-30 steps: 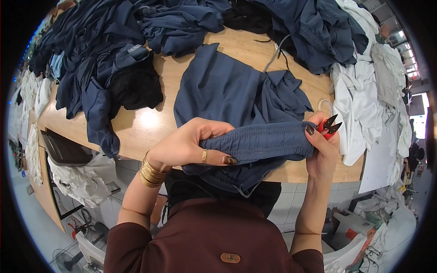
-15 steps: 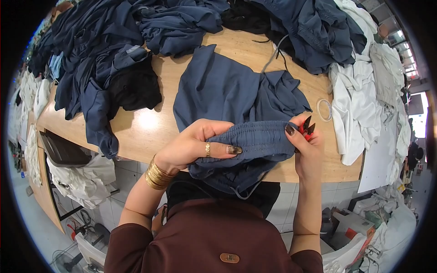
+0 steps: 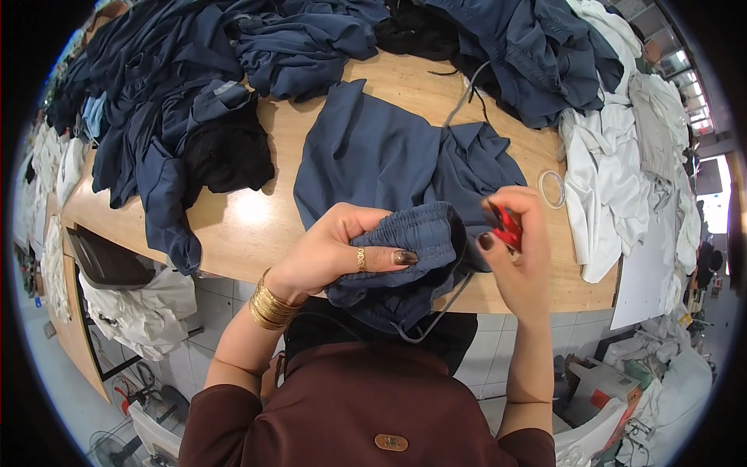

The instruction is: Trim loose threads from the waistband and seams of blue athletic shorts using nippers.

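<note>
Blue garment (image 3: pixel 389 167), elastic waistband (image 3: pixel 412 241) bunched at the near table (image 3: pixel 257 226) edge, the rest lying spread behind; left hand (image 3: pixel 334 249) gripping the gathered band, thumb clamped over, keeping it taut; right hand (image 3: pixel 517 241) closing its grip on a small red tool (image 3: pixel 507 226) beside the band; white ring (image 3: pixel 552 188) lying nearby

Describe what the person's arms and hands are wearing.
Both forearms are bare, with maroon sleeves pushed up near the elbows. The left hand has a stack of gold bangles at the wrist, a gold ring on one finger and long dark brown polished nails. The right hand shows the same dark nail polish, with no bracelet or ring visible on it.
</note>
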`<control>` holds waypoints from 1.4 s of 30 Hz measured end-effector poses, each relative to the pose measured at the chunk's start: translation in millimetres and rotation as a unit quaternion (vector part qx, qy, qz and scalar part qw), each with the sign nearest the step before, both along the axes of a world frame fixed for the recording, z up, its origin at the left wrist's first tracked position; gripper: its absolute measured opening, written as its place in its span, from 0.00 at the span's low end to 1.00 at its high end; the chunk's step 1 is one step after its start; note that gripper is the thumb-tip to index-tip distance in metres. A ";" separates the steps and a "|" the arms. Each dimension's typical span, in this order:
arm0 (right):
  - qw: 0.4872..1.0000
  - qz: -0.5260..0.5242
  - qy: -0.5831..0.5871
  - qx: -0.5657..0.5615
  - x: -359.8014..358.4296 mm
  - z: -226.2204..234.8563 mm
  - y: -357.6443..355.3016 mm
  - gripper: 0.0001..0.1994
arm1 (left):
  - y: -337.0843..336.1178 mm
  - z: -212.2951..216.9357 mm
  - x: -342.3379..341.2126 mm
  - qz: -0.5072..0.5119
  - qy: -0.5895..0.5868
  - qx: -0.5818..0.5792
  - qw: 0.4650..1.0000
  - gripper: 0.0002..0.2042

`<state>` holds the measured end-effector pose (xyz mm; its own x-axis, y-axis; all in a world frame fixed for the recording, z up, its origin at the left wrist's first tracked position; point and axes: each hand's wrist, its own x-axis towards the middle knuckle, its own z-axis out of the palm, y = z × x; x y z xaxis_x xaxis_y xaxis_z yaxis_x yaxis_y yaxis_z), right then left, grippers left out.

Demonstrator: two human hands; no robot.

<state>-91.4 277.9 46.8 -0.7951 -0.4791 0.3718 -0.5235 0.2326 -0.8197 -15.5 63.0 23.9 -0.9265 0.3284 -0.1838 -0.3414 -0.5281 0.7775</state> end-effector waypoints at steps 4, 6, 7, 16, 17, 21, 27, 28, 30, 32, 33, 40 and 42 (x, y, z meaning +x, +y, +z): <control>0.986 0.055 0.083 0.135 5.9 21.7 1.0 0.15 | -2.7 1.8 -0.7 -0.013 0.016 -0.015 1.000 0.13; 0.979 0.051 0.123 0.152 8.6 22.5 1.8 0.15 | -2.6 1.7 -1.3 -0.015 0.017 -0.021 1.000 0.12; 0.972 0.061 0.139 0.181 10.8 26.8 1.7 0.15 | -2.5 0.2 -1.3 -0.016 0.023 -0.025 0.999 0.12; 0.949 0.083 0.184 0.242 11.6 32.4 -0.4 0.13 | -4.6 1.9 -3.9 -0.036 0.030 -0.018 0.999 0.12; 0.948 0.090 0.179 0.248 11.4 35.0 -1.2 0.13 | -5.5 0.7 -4.2 -0.044 0.036 -0.017 0.998 0.12; 0.949 0.105 0.166 0.248 10.1 34.7 -1.7 0.11 | -5.5 -1.0 -5.5 -0.051 0.046 -0.028 0.997 0.12; 0.953 0.086 0.170 0.236 8.8 32.1 -0.1 0.11 | -5.3 0.2 -4.9 -0.048 0.023 -0.020 0.998 0.12; 0.953 0.086 0.170 0.236 9.2 32.6 0.0 0.11 | -5.2 1.4 -4.8 -0.045 0.023 -0.028 0.998 0.13; 0.947 0.089 0.186 0.245 10.3 34.4 0.2 0.11 | -3.4 5.3 -4.3 -0.041 0.023 -0.035 0.998 0.13; 0.944 0.087 0.194 0.253 10.0 34.8 0.1 0.11 | 1.1 9.4 -4.1 0.004 -0.010 -0.050 0.999 0.11; 0.940 0.084 0.202 0.260 9.9 34.8 -0.1 0.11 | 1.3 10.3 -4.0 0.004 -0.010 -0.050 0.999 0.11; 0.941 0.081 0.200 0.261 11.1 30.9 1.1 0.10 | -3.1 5.3 -2.7 -0.035 0.025 -0.052 0.998 0.12; 0.949 0.061 0.189 0.245 10.8 29.9 3.2 0.10 | -3.4 4.4 -2.2 -0.031 0.023 -0.056 0.998 0.11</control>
